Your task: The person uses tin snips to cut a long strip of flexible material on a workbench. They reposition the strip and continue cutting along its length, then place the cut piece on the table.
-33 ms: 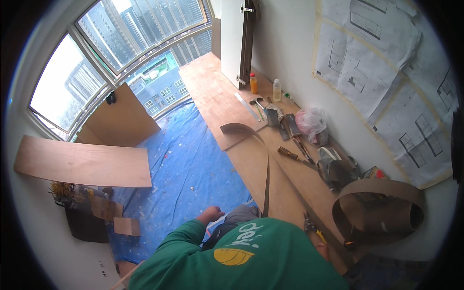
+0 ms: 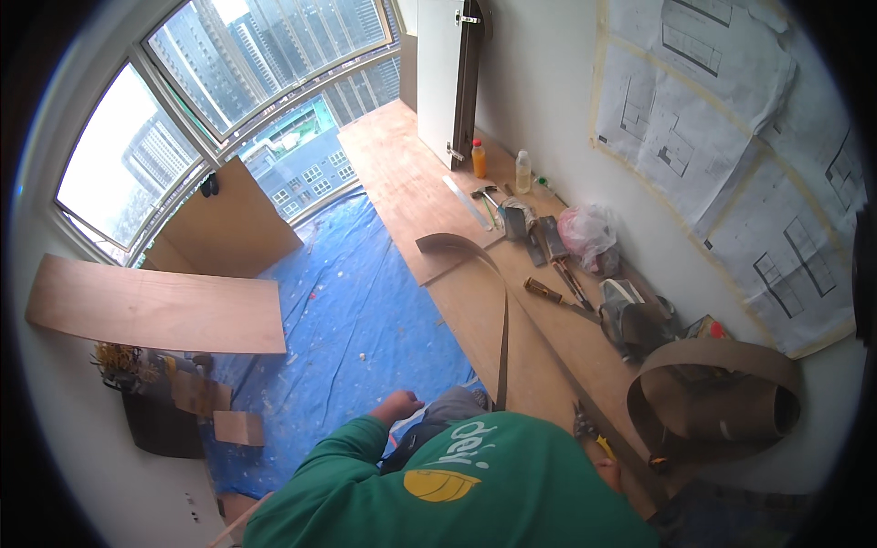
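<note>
The left hand (image 2: 398,405), its fingers curled, is held above a crumpled blue plastic floor sheet (image 2: 365,301), beside a grey-clothed leg (image 2: 452,408); whether anything is gripped cannot be told. The right hand (image 2: 610,471), partly hidden by a green sleeve, is placed at the yellow handle of a metal hand tool (image 2: 586,423); how tightly its fingers are closed cannot be told. The tool is positioned over a tan wooden work surface (image 2: 461,306), next to a long, flexible brown strip (image 2: 447,240). Farther right, a wide brown roll (image 2: 731,354) is seen.
</note>
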`<action>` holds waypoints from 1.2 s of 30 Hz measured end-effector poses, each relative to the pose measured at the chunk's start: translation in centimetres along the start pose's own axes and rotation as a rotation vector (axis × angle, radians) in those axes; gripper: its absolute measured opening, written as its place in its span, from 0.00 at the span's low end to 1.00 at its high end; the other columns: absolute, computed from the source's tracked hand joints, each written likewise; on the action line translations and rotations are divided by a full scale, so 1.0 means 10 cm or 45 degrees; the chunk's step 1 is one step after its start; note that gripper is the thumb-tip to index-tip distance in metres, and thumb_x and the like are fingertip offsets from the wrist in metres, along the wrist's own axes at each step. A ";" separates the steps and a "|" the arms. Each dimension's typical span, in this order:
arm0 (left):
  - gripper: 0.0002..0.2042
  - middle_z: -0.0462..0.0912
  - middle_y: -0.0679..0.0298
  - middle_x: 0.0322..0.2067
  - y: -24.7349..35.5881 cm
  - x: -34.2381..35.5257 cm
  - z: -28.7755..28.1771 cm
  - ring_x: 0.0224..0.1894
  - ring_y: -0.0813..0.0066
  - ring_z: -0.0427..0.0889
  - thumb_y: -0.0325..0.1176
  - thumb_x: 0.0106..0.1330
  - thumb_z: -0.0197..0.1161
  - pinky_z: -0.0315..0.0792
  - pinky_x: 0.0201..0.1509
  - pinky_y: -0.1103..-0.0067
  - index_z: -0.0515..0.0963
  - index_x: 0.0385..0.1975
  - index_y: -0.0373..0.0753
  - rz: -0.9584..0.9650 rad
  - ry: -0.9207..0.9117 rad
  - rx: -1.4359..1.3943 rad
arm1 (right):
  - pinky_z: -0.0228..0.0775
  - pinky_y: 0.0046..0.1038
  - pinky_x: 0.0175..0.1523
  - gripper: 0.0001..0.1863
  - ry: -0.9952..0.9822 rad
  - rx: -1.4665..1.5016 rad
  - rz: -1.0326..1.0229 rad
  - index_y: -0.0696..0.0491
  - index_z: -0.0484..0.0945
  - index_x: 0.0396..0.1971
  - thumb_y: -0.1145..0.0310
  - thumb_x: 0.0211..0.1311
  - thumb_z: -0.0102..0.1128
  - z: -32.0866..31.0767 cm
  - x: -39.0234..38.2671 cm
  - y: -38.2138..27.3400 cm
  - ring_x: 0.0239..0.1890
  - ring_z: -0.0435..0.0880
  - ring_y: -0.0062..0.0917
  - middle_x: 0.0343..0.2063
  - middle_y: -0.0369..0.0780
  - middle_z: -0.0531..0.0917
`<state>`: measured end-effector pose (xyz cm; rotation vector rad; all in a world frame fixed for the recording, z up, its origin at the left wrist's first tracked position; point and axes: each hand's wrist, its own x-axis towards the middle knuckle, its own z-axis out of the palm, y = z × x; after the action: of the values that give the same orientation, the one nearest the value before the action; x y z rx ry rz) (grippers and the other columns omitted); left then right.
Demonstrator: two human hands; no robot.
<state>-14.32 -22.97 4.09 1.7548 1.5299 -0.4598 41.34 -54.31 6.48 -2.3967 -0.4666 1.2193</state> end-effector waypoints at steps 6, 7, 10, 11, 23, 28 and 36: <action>0.28 0.89 0.46 0.46 -0.06 0.14 -0.04 0.53 0.43 0.86 0.60 0.71 0.60 0.77 0.58 0.57 0.87 0.47 0.36 0.000 0.036 0.028 | 0.67 0.31 0.25 0.09 0.049 0.120 -0.021 0.58 0.76 0.23 0.81 0.65 0.54 0.04 0.06 -0.09 0.20 0.78 0.26 0.19 0.39 0.79; 0.28 0.89 0.46 0.47 -0.04 0.16 -0.05 0.53 0.43 0.86 0.60 0.71 0.60 0.77 0.58 0.57 0.87 0.47 0.36 -0.003 0.043 0.017 | 0.66 0.32 0.25 0.11 0.071 0.150 -0.031 0.58 0.75 0.22 0.80 0.66 0.56 0.04 0.06 -0.11 0.20 0.77 0.25 0.19 0.39 0.78; 0.28 0.88 0.45 0.48 0.04 0.13 -0.08 0.54 0.43 0.85 0.59 0.71 0.60 0.77 0.59 0.57 0.87 0.48 0.36 -0.022 0.043 -0.014 | 0.67 0.34 0.29 0.16 0.093 -0.064 -0.024 0.58 0.72 0.20 0.74 0.69 0.63 -0.01 -0.09 -0.32 0.21 0.72 0.25 0.19 0.37 0.74; 0.28 0.88 0.45 0.49 0.09 0.12 -0.10 0.55 0.43 0.85 0.59 0.70 0.61 0.77 0.59 0.56 0.87 0.49 0.36 -0.031 0.031 -0.022 | 0.67 0.35 0.30 0.18 0.104 -0.077 -0.039 0.58 0.72 0.19 0.71 0.69 0.65 0.00 -0.08 -0.32 0.22 0.72 0.25 0.19 0.37 0.74; 0.27 0.89 0.46 0.48 0.09 0.21 -0.17 0.55 0.44 0.86 0.59 0.71 0.61 0.77 0.60 0.57 0.87 0.50 0.39 0.004 0.051 0.022 | 0.78 0.35 0.40 0.03 0.009 -0.063 -0.277 0.59 0.79 0.33 0.78 0.62 0.65 0.21 -0.17 -0.54 0.33 0.85 0.31 0.30 0.43 0.85; 0.27 0.89 0.48 0.48 0.16 0.33 -0.17 0.55 0.45 0.86 0.60 0.71 0.61 0.77 0.60 0.58 0.87 0.49 0.40 0.041 0.042 0.033 | 0.79 0.37 0.45 0.06 0.253 -0.158 -0.440 0.60 0.79 0.37 0.78 0.59 0.62 0.37 0.30 -0.07 0.37 0.86 0.39 0.34 0.48 0.84; 0.27 0.90 0.49 0.48 0.02 0.22 -0.08 0.54 0.47 0.86 0.60 0.70 0.61 0.77 0.60 0.58 0.88 0.48 0.40 0.027 0.027 0.046 | 0.69 0.50 0.62 0.25 0.281 -0.322 -0.681 0.58 0.78 0.51 0.65 0.53 0.73 0.55 0.24 -0.29 0.57 0.74 0.52 0.54 0.53 0.74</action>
<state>-13.78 -20.87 3.19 1.8069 1.5251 -0.4625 37.83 -49.52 3.34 -2.3388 -1.1532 0.6845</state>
